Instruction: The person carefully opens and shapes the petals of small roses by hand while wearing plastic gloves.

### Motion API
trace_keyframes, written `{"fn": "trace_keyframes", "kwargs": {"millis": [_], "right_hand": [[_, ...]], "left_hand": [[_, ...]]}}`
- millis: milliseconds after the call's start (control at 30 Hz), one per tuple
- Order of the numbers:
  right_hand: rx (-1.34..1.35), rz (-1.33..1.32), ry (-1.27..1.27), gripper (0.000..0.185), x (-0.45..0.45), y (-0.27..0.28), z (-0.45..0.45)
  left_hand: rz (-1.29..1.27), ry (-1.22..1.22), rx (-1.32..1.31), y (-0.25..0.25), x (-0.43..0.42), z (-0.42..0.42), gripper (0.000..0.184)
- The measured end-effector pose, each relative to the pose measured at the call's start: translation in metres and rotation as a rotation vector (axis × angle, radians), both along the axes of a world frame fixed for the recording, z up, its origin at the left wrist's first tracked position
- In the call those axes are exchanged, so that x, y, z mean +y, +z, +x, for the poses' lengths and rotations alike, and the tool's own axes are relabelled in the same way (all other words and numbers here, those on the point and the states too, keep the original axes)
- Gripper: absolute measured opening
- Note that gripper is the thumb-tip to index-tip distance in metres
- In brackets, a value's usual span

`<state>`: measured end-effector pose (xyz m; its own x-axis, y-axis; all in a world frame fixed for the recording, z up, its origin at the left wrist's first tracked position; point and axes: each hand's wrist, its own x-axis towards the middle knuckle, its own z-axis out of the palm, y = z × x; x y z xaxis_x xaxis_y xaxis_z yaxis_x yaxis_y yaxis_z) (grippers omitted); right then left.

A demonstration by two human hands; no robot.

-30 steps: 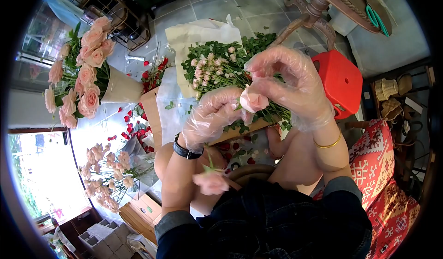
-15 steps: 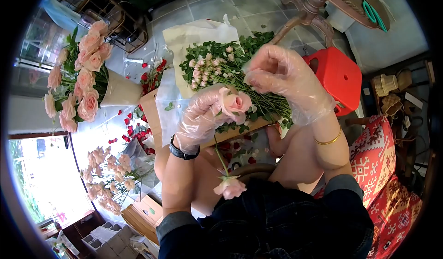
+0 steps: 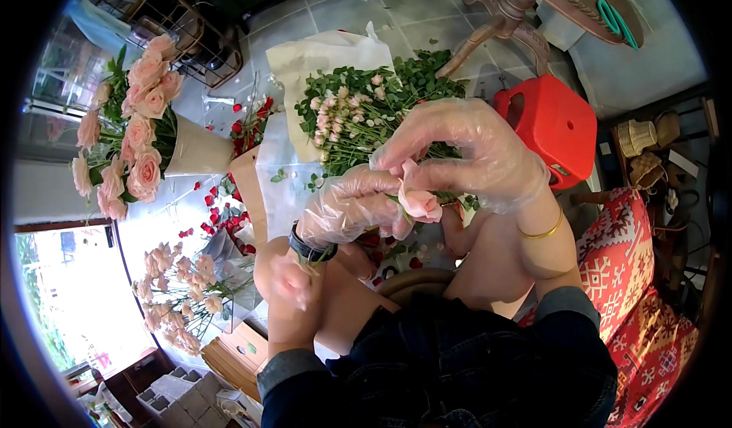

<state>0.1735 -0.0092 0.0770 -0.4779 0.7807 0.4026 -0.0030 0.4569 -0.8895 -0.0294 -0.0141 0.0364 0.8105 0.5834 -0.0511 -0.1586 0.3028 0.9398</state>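
My left hand [image 3: 354, 205], in a clear plastic glove, is closed around the stem of a pink rose [image 3: 421, 202], just below the bloom. From above, my gloved right hand [image 3: 476, 149] curves over the same bloom, thumb and fingertips on its upper petals. A second pink rose [image 3: 292, 283], blurred, hangs beside my left wrist; its stem is mostly hidden by the left hand. Beyond my hands lies a bunch of small pale pink roses [image 3: 339, 115] with green leaves, on cream wrapping paper [image 3: 293, 65].
A white bucket [image 3: 200, 149] of large pink roses stands at left, with more pale roses [image 3: 179, 291] below it. Red petals [image 3: 215, 218] litter the tiled floor. To the right are a red stool [image 3: 560, 127], a carved table leg [image 3: 511, 27] and a patterned cushion [image 3: 621, 252].
My right hand has come down and left onto the bloom. The left hand has turned, tilting the bloom rightward, and the second rose has swung left to my wrist.
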Motion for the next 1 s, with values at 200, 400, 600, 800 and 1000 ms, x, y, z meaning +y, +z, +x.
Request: {"fn": "trace_keyframes", "kwargs": {"millis": [200, 400, 600, 800, 1000], "right_hand": [[0.005, -0.021, 0.015, 0.007, 0.004, -0.010, 0.000], [-0.038, -0.367, -0.342, 0.015, 0.006, -0.014, 0.002], [-0.268, 0.077, -0.494, 0.037, 0.007, -0.022, -0.003], [-0.215, 0.173, -0.483, 0.027, 0.006, -0.011, -0.009], [-0.154, 0.327, -0.462, 0.020, 0.005, -0.010, -0.015]], "left_hand": [[-0.007, 0.106, 0.084, -0.001, -0.007, 0.013, 0.024], [-0.124, 0.574, -0.258, -0.012, 0.000, 0.026, 0.020], [-0.117, 0.753, -0.124, -0.007, 0.004, 0.036, 0.022], [-0.025, 0.790, -0.116, -0.022, 0.003, 0.041, 0.017], [0.109, 0.808, -0.080, -0.022, -0.002, 0.044, 0.015]]}}
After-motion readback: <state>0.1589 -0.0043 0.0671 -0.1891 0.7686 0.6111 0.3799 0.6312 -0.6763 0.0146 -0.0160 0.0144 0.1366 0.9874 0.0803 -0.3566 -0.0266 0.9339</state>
